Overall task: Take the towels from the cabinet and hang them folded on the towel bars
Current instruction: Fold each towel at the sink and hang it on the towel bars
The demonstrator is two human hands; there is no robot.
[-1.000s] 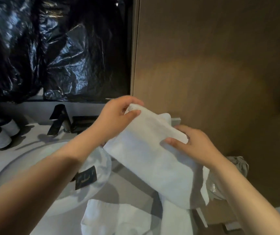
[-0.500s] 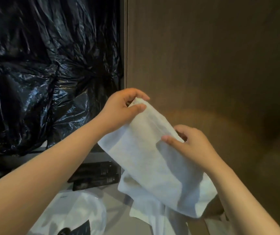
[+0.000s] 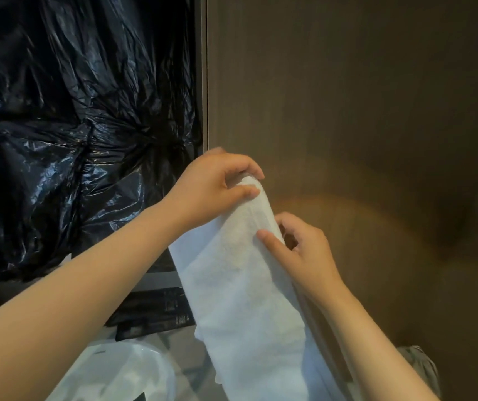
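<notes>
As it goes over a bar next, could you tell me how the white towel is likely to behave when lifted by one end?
Probably floppy: the white towel hangs limp below the left hand pinching its top and sags past the right hand. Likely light for its size, since fingertip holds carry it. Its nubby surface looks unlikely to slip.

Black plastic sheeting (image 3: pixel 67 134) left (crinkled); brown wall (image 3: pixel 347 96) right.

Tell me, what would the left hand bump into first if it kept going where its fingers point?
The left hand pinches the top of the white towel, so that comes first. Beyond it, probably the brown wall panel, though its depth behind the hand is unclear.
</notes>
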